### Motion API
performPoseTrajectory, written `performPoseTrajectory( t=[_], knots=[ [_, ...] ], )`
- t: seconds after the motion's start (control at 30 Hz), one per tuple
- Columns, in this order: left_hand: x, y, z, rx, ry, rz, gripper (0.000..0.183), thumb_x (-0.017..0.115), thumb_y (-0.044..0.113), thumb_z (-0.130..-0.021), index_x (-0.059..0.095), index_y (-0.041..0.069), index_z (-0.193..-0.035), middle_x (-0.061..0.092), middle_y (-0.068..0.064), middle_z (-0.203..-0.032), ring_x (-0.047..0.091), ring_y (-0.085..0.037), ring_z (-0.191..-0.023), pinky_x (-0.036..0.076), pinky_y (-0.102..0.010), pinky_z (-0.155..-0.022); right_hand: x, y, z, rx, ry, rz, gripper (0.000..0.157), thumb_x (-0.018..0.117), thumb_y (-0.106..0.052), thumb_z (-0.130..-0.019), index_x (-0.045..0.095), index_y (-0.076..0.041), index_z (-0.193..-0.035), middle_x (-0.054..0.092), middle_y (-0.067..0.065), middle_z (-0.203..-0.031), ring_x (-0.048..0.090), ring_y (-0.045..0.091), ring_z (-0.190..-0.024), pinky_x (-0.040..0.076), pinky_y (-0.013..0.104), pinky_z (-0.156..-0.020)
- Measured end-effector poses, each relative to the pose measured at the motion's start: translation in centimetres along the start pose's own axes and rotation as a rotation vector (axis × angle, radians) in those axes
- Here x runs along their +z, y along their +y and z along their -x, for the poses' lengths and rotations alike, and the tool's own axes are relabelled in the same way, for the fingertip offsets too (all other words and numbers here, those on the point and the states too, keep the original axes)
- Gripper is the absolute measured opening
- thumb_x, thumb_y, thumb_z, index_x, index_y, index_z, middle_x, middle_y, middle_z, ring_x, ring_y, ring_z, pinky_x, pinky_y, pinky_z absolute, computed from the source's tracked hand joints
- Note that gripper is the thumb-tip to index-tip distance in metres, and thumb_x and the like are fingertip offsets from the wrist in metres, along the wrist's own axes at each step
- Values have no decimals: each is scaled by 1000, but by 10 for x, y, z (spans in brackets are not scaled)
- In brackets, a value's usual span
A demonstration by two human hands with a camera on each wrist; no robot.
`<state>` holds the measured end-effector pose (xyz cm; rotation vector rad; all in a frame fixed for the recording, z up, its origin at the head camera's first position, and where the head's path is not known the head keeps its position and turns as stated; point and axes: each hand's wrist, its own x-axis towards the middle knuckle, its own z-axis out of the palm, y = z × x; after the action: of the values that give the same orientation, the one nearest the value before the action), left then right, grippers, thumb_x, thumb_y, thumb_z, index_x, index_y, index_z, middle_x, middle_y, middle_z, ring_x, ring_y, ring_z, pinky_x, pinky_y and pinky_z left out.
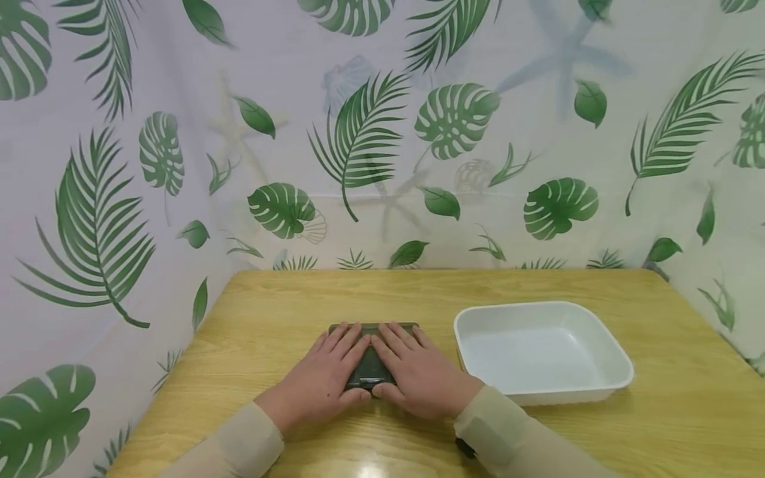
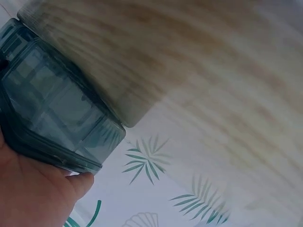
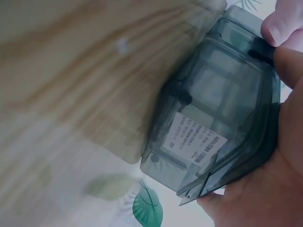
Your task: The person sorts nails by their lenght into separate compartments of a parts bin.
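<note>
A dark translucent plastic storage box (image 1: 372,364) with a lid lies on the table, in front of the person. Lines like dividers show faintly through its wall in the left wrist view. A white printed label (image 3: 194,139) with a barcode is on the box in the right wrist view. My left hand (image 1: 325,378) rests on the lid's left half, fingers straight towards the far edge. On the right half lies my right hand (image 1: 421,375), its fingers likewise straight. Both thumbs are by the dark front clasp (image 3: 261,52). Palms hide much of the lid.
An open white rectangular tray (image 1: 544,392) stands right of the box, close to the right forearm. The wooden table (image 1: 269,299) reaches back to a leaf-patterned cloth (image 1: 370,232), which also hangs at the left and right. A small black object (image 1: 465,448) shows beneath the right sleeve.
</note>
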<state>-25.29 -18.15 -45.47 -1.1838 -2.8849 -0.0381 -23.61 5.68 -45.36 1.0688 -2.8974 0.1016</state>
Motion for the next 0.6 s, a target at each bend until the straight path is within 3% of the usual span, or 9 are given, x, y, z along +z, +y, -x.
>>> performPoseTrajectory(
  t=[0.4, 0.6],
  knots=[
    [0, -4, 8, 9, -8, 39, 88, 30, 70, -100, 18, 11, -163, 13, -15, -167, 5, -34, -153, 16, -58, -119, -1, -8, -4, 5, -32, -25, 76, 35, -57, -106, 23, -7, -161, 16, 16, -166, 12, 32, -153, 15, 59, -119],
    [1, -2, 11, -19, -33, 59, 89, 35, 73, -97, 17, 16, -164, 9, -11, -168, 5, -33, -154, 17, -59, -119, -5, -6, 1, 15, -21, -143, 76, 42, -60, -103, 26, -14, -162, 19, 12, -166, 10, 30, -153, 11, 57, -120]
  ],
)
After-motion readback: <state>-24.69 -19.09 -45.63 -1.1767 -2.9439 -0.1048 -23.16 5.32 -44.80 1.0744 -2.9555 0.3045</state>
